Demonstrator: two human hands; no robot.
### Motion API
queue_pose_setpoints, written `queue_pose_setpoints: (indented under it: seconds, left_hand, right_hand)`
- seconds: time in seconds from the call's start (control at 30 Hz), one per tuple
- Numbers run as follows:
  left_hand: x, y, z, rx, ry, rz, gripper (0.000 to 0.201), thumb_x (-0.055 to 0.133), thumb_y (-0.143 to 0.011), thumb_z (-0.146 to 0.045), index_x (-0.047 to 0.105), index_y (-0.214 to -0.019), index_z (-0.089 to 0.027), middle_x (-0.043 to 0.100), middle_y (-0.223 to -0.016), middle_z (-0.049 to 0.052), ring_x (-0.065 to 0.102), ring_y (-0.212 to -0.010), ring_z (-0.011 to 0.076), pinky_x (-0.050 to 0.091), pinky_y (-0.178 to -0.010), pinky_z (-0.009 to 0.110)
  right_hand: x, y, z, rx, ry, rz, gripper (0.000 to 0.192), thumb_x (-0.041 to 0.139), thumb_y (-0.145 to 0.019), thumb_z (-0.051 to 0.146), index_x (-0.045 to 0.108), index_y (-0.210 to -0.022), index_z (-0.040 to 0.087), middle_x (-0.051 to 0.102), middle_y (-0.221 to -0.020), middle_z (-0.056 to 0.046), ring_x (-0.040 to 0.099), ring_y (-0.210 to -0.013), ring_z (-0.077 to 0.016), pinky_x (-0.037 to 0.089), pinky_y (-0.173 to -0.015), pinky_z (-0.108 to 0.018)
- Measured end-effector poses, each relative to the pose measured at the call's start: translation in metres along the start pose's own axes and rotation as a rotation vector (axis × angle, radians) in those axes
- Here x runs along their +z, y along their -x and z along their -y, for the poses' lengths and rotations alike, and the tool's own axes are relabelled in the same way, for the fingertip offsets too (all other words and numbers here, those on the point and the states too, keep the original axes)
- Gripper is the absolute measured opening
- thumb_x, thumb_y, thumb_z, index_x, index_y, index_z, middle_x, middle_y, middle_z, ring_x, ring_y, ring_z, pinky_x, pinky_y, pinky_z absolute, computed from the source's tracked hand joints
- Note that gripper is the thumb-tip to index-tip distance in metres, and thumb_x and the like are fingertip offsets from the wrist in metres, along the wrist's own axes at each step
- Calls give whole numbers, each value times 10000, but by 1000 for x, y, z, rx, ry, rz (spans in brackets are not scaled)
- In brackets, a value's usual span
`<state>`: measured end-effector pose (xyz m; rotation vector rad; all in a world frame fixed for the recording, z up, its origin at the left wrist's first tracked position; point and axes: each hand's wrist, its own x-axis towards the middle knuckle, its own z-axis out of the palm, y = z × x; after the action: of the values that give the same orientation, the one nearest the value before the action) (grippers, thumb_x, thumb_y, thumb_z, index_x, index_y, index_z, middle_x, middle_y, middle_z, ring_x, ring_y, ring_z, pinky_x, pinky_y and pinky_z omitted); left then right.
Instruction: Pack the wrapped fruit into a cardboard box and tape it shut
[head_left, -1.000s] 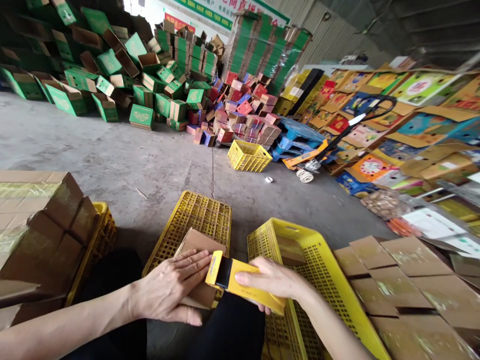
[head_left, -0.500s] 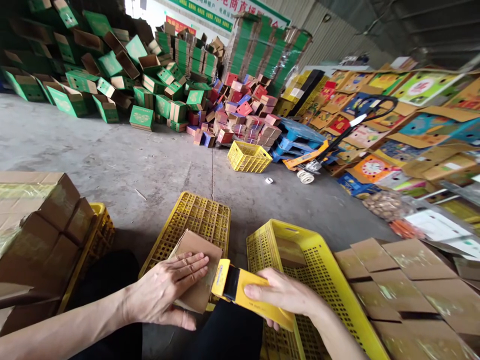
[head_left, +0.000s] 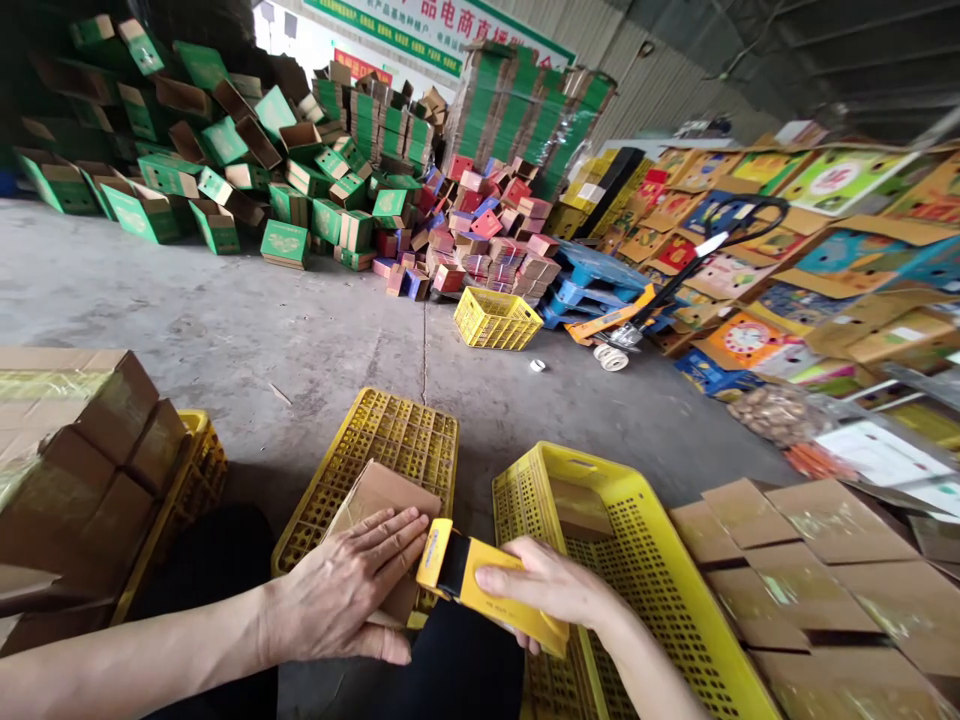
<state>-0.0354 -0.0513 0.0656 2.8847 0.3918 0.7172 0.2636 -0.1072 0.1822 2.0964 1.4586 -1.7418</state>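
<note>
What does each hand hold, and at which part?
The right hand grips the yellow tape dispenser around its body. The left hand lies flat on the small cardboard box, pressing, not gripping.

Above the carton stacks you have a white banner (head_left: 442,28) with green Chinese characters; the stretch you can read is "品电商直播", and the rest is cut off by the frame edge or hidden. Below it, a red sign (head_left: 362,63) carries lettering too small to make out. The yellow tape dispenser (head_left: 487,590) under your right hand (head_left: 551,590) bears small print on its head and body, illegible. Printing on the green cartons (head_left: 285,240) cannot be read either.
</note>
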Motion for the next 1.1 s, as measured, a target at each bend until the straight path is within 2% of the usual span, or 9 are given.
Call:
queue_pose_setpoints:
  seconds: [0.17, 0.27, 0.4, 0.57, 0.7, 0.87, 1.03, 1.1]
  left_hand:
    - [5, -1, -4, 13, -62, 80, 1171, 392, -918, -864, 35, -1698, -67, 241, -1730, 189, 272, -1600, 338, 231, -1315, 415]
    - [3, 0, 0, 4, -47, 97, 1150, 415, -930, -845, 35, -1701, -80, 228, -1736, 176, 275, -1600, 335, 217, -1318, 401]
    - [1, 1, 5, 4, 0, 110, 1139, 455, -927, -832, 39, -1707, -115, 250, -1733, 157, 298, -1593, 324, 230, -1315, 392]
    - [2, 1, 9, -4, 26, 131, 1114, 483, -906, -840, 98, -1712, -175, 222, -1742, 146, 325, -1582, 332, 244, -1309, 399]
    - [4, 2, 9, -16, 23, 130, 1114, 494, -855, -878, 176, -1707, -235, 192, -1749, 142, 328, -1577, 356, 267, -1301, 433]
    - [1, -3, 5, -23, 44, 126, 1057, 529, -876, -839, 242, -1692, -232, 254, -1734, 147, 325, -1578, 357, 291, -1297, 454]
    - [-6, -23, 5, 61, 169, 150, 997, 554, -918, -778, 346, -1641, -124, 421, -1656, 192, 343, -1572, 341, 274, -1314, 456]
    - [-8, -28, 8, 76, 220, 171, 971, 567, -922, -761, 368, -1631, -127, 455, -1636, 194, 374, -1558, 333, 282, -1312, 449]
  right_hand:
    - [-2, -2, -6, 14, -13, 11, 658, 671, -789, 816, 576, -974, 192, 756, -711, -47, 753, -603, -203, 540, -509, -221]
    - [-2, -3, -10, 3, -44, 24, 699, 679, -773, 829, 561, -1034, 191, 757, -722, -46, 761, -620, -213, 529, -501, -222]
    - [-1, 3, -17, -10, -55, -24, 763, 677, -769, 833, 525, -1136, 182, 780, -809, -75, 782, -681, -231, 535, -509, -234]
    - [-4, 10, -30, 26, -70, -14, 765, 681, -765, 827, 544, -1154, 183, 779, -806, -69, 776, -661, -233, 545, -518, -254]
    - [-2, 4, -35, 24, -102, -25, 796, 715, -718, 853, 550, -1125, 189, 784, -811, -74, 773, -671, -228, 537, -519, -238]
    - [6, -8, -38, 12, -110, -30, 789, 704, -710, 877, 544, -1077, 197, 766, -757, -58, 774, -681, -232, 534, -520, -234]
    - [13, -14, -53, -8, -152, -40, 823, 699, -736, 847, 486, -1177, 186, 757, -723, -42, 749, -598, -212, 494, -474, -231]
    - [14, -15, -59, -30, -181, -32, 837, 701, -729, 846, 480, -1190, 182, 752, -712, -31, 742, -581, -206, 489, -471, -232]
